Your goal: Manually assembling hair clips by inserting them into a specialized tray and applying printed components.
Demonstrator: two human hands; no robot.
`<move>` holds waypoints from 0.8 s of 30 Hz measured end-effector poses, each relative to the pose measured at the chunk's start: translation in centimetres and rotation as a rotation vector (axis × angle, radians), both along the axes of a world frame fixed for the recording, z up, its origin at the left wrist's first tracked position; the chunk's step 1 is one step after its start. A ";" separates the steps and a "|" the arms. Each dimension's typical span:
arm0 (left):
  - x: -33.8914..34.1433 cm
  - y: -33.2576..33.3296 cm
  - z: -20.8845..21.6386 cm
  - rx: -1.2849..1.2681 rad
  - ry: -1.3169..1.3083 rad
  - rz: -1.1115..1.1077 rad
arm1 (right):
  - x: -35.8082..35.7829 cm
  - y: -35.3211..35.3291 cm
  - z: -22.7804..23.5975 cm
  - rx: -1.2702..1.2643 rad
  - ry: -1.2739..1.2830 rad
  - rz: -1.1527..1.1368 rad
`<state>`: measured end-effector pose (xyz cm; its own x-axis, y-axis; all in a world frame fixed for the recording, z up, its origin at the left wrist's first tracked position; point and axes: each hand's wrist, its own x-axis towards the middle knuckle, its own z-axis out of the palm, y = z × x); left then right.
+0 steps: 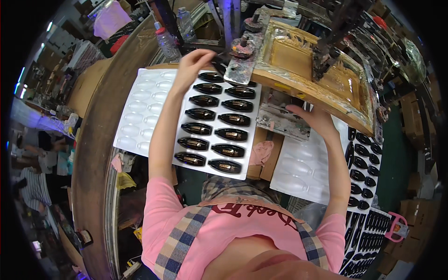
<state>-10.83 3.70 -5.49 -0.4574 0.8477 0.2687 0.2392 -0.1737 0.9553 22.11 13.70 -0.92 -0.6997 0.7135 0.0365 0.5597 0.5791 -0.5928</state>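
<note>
My left hand [193, 65] is over the far edge of a white tray [252, 135], thumb and fingers pinched together. A dark shape at its fingertips looks like one of the glossy black oval pieces with gold print. Rows of such black pieces [234, 120] lie in that tray's hollows. My right hand [319, 120] reaches under the near edge of a wooden-framed printing screen [289, 84]. Its thumb is stretched out beside a metal fixture [282, 119], apart from the fingers, which the frame partly hides. I see nothing in this hand.
A white tray with unfilled hollows [140, 112] lies left of the filled one; another [298, 175] lies under my right forearm. More black pieces [361, 163] stand in trays at right. Plastic bottles [165, 42] stand behind. A pink cloth [261, 151] lies between trays.
</note>
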 end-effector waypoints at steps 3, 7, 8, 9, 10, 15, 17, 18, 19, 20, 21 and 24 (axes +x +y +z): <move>-5.3 -3.8 -4.3 -0.038 -0.108 0.223 | -0.3 0.2 -1.2 0.037 0.010 0.051; -7.7 -7.0 -9.4 -0.123 -0.160 0.491 | 0.7 -0.2 -1.7 0.179 0.042 0.118; -7.8 -7.4 -10.4 -0.141 -0.174 0.556 | 1.3 -0.3 -1.7 0.174 0.061 0.080; -8.0 -7.7 -11.4 -0.148 -0.207 0.587 | 2.2 -0.3 -1.5 0.170 0.078 0.044; -8.1 -7.9 -12.4 -0.155 -0.239 0.616 | 3.3 -0.2 -1.4 0.167 0.095 0.006; -7.6 -6.9 -14.3 -0.201 -0.301 0.710 | 9.6 0.7 -2.2 0.178 0.091 -0.154; -7.6 -6.7 -14.4 -0.210 -0.260 0.703 | 11.0 0.1 -2.2 0.155 0.121 -0.167; -7.5 -6.6 -14.5 -0.214 -0.239 0.700 | 11.6 -0.2 -2.1 0.151 0.149 -0.163; -7.4 -6.4 -14.5 -0.230 -0.232 0.704 | 12.1 -0.4 -2.1 0.148 0.177 -0.158; -7.4 -6.2 -14.4 -0.246 -0.222 0.708 | 12.8 -0.5 -2.1 0.132 0.184 -0.174; -7.4 -6.1 -14.3 -0.262 -0.213 0.713 | 13.4 -0.5 -2.3 0.117 0.190 -0.190; -7.3 -5.8 -14.6 -0.276 -0.191 0.688 | 14.3 -0.7 -2.2 0.064 0.220 -0.236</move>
